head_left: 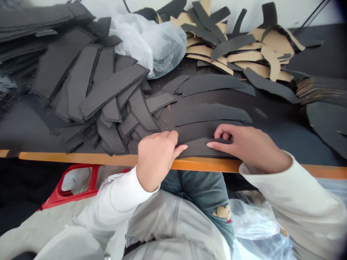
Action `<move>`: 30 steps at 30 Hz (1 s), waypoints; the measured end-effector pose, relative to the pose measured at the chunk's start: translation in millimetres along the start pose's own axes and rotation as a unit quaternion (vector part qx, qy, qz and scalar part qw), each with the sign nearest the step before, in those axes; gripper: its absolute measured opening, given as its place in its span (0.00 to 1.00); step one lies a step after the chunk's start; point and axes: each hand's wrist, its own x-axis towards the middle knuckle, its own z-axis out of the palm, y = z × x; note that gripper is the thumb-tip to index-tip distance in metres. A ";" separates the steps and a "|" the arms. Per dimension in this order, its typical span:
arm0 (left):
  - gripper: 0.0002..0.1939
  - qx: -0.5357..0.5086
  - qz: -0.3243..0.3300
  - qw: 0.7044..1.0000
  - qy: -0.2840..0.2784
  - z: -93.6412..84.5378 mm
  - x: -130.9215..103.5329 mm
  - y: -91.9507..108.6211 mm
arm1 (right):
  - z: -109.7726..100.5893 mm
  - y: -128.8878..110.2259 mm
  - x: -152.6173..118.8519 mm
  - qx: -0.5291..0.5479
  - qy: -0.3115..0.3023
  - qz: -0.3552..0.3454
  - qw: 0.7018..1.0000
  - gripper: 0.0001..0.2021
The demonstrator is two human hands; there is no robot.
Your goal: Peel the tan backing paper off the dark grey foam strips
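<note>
A dark grey curved foam strip (202,147) lies along the table's front edge, one end under each hand. My left hand (158,153) is closed, fingers curled and thumb on the strip's left end. With thumb and curled fingers, my right hand (244,144) pinches the strip's right part. Just behind it lies another dark strip (195,130), partly overlapped. Further back rests a wider curved strip (214,113), and beyond that one more pair of overlapping strips (211,85).
Dark foam pieces (108,86) are heaped on the left. Behind stand a clear plastic bag (157,43) and a pile of black and tan strips (244,50). More dark pieces (328,119) lie at right. An orange edge (200,165) borders the table; a red stool (73,184) is below.
</note>
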 end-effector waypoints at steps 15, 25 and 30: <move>0.49 0.042 0.263 0.963 0.048 51.5 -18.3 38.0 | -18.4 -5.8 -5.1 0.000 -0.047 -0.016 0.999 0.13; 0.46 0.044 0.274 0.960 0.033 48.9 -21.9 31.9 | -97.4 -9.0 -56.7 -0.153 0.280 0.156 0.935 0.27; 0.44 0.043 0.280 0.958 0.045 48.5 -23.3 29.7 | -69.1 12.9 -76.1 0.052 0.199 0.112 0.972 0.15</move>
